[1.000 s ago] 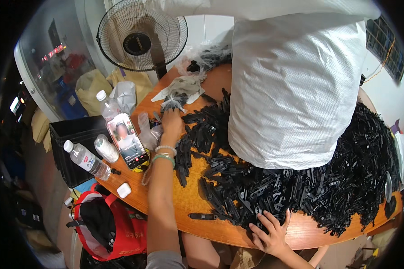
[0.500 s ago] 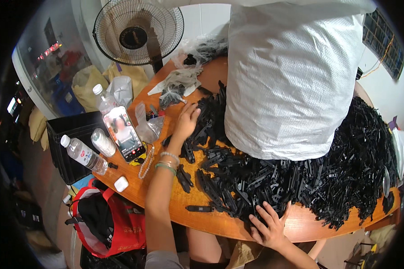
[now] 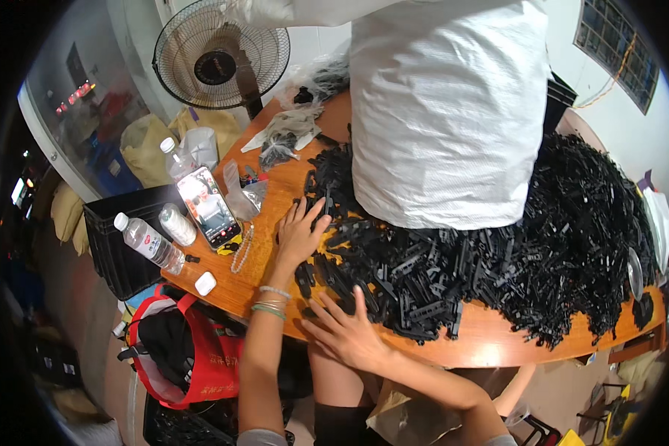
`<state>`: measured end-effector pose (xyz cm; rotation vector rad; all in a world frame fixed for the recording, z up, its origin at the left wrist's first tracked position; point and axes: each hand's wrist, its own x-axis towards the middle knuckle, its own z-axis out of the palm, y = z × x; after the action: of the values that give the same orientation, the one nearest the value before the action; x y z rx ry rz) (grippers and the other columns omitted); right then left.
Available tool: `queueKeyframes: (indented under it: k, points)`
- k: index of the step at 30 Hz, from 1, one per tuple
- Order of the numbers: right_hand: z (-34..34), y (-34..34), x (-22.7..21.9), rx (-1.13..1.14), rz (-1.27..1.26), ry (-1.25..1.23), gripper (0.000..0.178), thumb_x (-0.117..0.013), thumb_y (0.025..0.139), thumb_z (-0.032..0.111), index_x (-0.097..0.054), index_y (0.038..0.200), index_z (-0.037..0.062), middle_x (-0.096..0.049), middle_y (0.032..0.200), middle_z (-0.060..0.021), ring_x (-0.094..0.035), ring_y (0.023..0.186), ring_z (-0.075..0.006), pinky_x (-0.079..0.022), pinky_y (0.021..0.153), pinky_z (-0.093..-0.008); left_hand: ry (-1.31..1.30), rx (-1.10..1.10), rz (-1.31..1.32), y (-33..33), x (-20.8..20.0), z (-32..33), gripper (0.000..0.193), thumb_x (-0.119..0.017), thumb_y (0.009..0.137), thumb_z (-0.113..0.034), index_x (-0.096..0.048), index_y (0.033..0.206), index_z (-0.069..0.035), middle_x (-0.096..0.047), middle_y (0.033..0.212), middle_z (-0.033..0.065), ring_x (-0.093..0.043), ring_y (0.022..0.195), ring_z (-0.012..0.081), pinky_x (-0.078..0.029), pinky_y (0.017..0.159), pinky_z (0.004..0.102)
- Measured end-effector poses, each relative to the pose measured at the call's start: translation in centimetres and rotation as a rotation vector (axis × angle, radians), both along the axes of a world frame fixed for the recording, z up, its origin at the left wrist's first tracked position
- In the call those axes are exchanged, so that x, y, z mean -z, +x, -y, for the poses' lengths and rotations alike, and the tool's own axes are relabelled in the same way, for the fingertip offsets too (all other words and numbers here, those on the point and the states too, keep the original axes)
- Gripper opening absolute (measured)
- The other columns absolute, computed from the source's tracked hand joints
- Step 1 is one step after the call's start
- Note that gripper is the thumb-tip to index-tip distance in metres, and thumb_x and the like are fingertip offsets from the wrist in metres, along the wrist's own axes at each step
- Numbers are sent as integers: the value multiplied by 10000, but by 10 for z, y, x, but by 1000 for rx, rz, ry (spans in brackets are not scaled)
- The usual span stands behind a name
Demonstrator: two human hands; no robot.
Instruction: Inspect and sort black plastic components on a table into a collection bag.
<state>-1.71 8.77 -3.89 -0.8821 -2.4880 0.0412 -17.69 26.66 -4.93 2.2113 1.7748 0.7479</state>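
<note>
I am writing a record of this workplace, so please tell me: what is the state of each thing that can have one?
left hand, fingers spread, at the black parts
right hand, fingers spread, at the table edge
black parts, loose in a heap
white sack, upright, bulging
phone, propped up, screen lit
front bottle, capped
red bag, open
fan, spinning or not, cannot tell

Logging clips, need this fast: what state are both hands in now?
Left hand: open, fingers spread, at the black parts; no grip visible.
Right hand: open, fingers spread, at the near edge of the table; nothing visibly held.
</note>
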Motion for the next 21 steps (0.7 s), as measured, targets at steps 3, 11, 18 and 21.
queueKeyframes:
  k: [3, 11, 18, 21]
  points:
    - [2, 4, 9, 10, 107, 24, 442, -563, 832, 275, -560, 1243, 111, -503, 1275, -145, -315, 1348, -294, -108, 999, -747, 55, -30, 18, 33, 1, 20, 539, -386, 918, -574, -504, 1337, -258, -346, 1424, 264, -323, 1309, 427, -232, 1063, 524]
    - [17, 61, 16, -82, 113, 125, 382, -518, 829, 235, -610, 1186, 135, -546, 1217, -137, -351, 1334, -266, -85, 1024, -742, 57, -168, -27, 76, 6, 48, 559, -347, 943, -553, -531, 1312, -176, -332, 1423, 281, -300, 1308, 458, -199, 1061, 563]
    - [24, 76, 8, -75, 122, 204, 422, -467, 842, 209, -566, 1232, 79, -479, 1319, -153, -309, 1356, -304, -159, 1084, -636, 84, -196, 518, 26, 1, 60, 323, -532, 913, -137, -572, 1182, 37, -599, 1170, 225, -592, 1062, 330, -451, 905, 383]
    - [34, 71, 7, -122, 179, 304, 435, -464, 840, 213, -555, 1236, 56, -481, 1320, -156, -307, 1356, -312, -188, 1103, -582, 123, -244, 384, -4, 11, 67, 263, -564, 871, -102, -628, 1070, 59, -653, 1022, 230, -638, 941, 342, -491, 823, 381]
